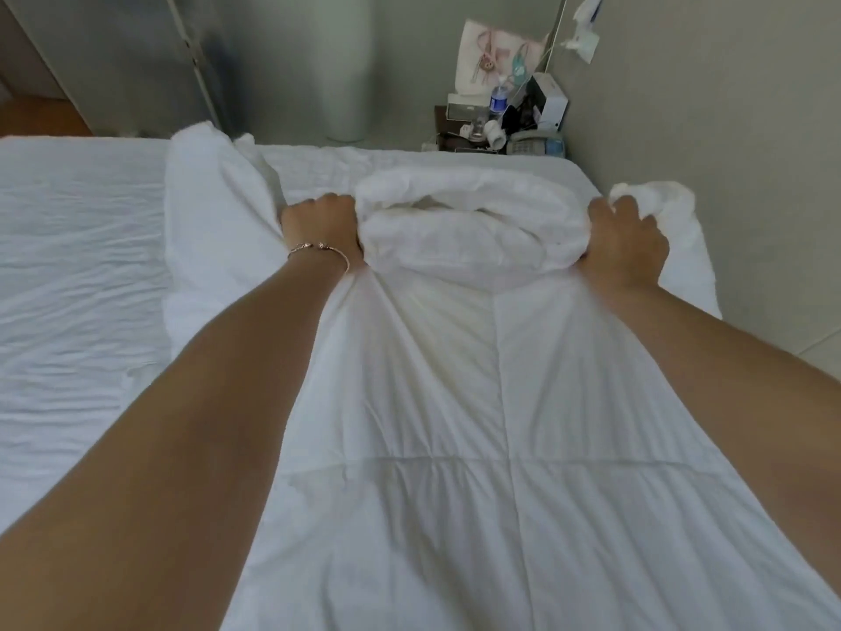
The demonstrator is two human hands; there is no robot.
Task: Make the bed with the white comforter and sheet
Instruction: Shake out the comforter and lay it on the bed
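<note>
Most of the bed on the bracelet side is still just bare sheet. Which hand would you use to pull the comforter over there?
Probably the left hand: it grips the bunched white quilted comforter beside the bare wrinkled white sheet. The right hand grips near the wall.

Both hands, left (321, 230) and right (625, 245), grip the bunched white comforter (455, 380) over the sheet (77, 248).

Soft, even daylight filled the room with faint shadows; the wide lens bent the edges, and everything looked slightly blurred.
</note>
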